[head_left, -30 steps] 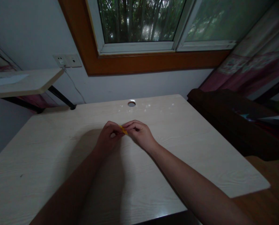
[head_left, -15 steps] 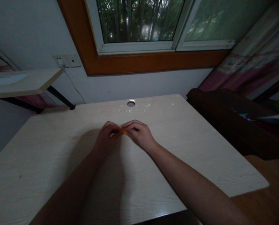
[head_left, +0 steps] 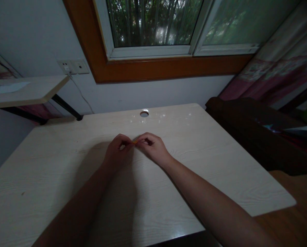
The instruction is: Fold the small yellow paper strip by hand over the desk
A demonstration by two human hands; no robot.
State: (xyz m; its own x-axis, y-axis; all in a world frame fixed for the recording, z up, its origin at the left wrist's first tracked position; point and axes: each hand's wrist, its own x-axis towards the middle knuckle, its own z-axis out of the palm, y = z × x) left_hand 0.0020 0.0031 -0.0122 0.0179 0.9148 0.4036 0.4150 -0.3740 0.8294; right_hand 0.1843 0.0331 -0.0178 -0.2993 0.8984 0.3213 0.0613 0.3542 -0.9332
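Observation:
Between my fingertips is a small yellow-orange piece (head_left: 135,141), thin and mostly covered, so its kind cannot be made out; it might be paper or plastic. My left hand (head_left: 119,146) pinches it from the left, thumb and forefinger forming a small loop. From the right, my right hand (head_left: 152,145) pinches the same piece, its fingers bent and pressed together. Both hands are close together over the pale wood-grain desk (head_left: 194,164), a little in front of its round cable hole (head_left: 144,114).
A raised shelf (head_left: 27,91) on black legs stands at the left. Behind the desk are a wall socket with a plugged-in white cable (head_left: 80,91) and a window (head_left: 156,24). Dark furniture (head_left: 246,133) and a curtain (head_left: 277,65) lie to the right.
The fingertips have come closer together, and less of the yellow-orange piece shows between them. It looks flatter or turned edge-on now. The forearms have hardly moved.

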